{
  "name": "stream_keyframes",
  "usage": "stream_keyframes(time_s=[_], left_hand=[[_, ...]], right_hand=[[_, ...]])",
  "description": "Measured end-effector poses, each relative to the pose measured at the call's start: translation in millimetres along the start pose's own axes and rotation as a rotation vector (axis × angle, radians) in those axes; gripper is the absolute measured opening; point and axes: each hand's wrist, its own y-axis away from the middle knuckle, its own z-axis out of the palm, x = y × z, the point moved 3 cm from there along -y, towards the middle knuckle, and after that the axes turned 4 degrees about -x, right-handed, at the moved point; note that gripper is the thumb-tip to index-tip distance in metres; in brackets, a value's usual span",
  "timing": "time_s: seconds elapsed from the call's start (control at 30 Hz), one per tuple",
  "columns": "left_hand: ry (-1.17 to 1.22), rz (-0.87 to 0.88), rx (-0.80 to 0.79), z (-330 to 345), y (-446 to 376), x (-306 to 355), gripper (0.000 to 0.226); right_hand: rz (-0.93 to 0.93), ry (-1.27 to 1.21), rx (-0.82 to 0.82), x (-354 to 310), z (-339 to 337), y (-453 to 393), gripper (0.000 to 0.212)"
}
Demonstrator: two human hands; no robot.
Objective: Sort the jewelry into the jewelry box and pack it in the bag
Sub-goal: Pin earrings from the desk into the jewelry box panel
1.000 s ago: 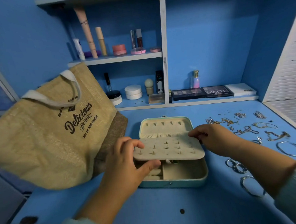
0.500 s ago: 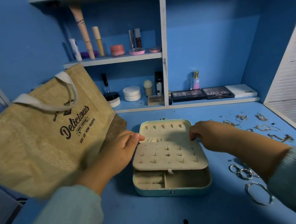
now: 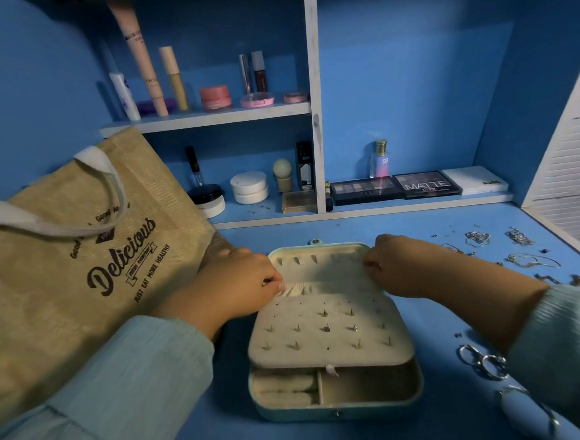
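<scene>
The blue desk (image 3: pixel 331 437) carries everything noted here. The burlap bag (image 3: pixel 63 287), printed "Delicious", leans at the left, its near edge behind my left sleeve. The jewelry box (image 3: pixel 336 405) sits open at the centre, lid (image 3: pixel 319 262) laid back at the far side. The earring panel (image 3: pixel 327 334), studded with small earrings, lies flat over the far part of the tray, with two near compartments exposed. My left hand (image 3: pixel 238 285) has curled fingers pinching the lid's left edge at the gathered pocket. My right hand (image 3: pixel 398 267) has curled fingers gripping the lid's right edge. Loose jewelry (image 3: pixel 525 261) lies scattered at the far right; several rings (image 3: pixel 484 364) sit nearer, just beside my right sleeve.
</scene>
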Motion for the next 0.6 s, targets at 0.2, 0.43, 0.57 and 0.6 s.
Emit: stream_keyframes(time_s=[0.2, 0.43, 0.57, 0.6], left_hand=[[0.011, -0.057, -0.138, 3, -19, -2, 0.054], [0.14, -0.014, -0.135, 6, -29, -4, 0.06], [0.163, -0.016, -0.126, 10, -32, -3, 0.063], [0.164, -0.012, -0.114, 10, -33, -2, 0.065]], right_hand=[[-0.003, -0.039, -0.069, -1, 0, -16, 0.023], [-0.057, -0.115, -0.046, -7, -3, -22, 0.051], [-0.12, -0.152, -0.053, -15, -4, -23, 0.053], [-0.126, -0.157, -0.051, -16, -4, -24, 0.053]])
